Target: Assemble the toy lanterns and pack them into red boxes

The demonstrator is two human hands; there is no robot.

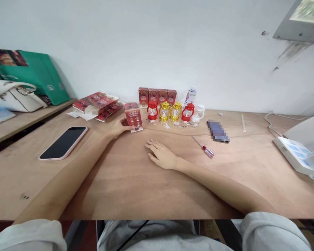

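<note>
My left hand (119, 127) is closed round the lower left side of a small red printed box (134, 117), which stands upright on the wooden table. My right hand (160, 154) lies flat on the tabletop with fingers stretched out, holding nothing. Beyond it stands a row of small lanterns: a red lantern (152, 111), two gold ones (164, 111), another red one (187, 112) and a white lantern (198, 113). Little chains and tags (181, 124) lie at their feet. Right of my right hand is a screwdriver (204, 147) with a clear and red handle.
Several upright red boxes (158, 97) and a bottle (191, 95) stand by the wall. Flattened boxes (98, 104) are piled at back left. A pink-cased phone (63, 143) lies left, a blurred-out phone-like object (218, 131) right. A white device (299, 157) with a cable sits far right.
</note>
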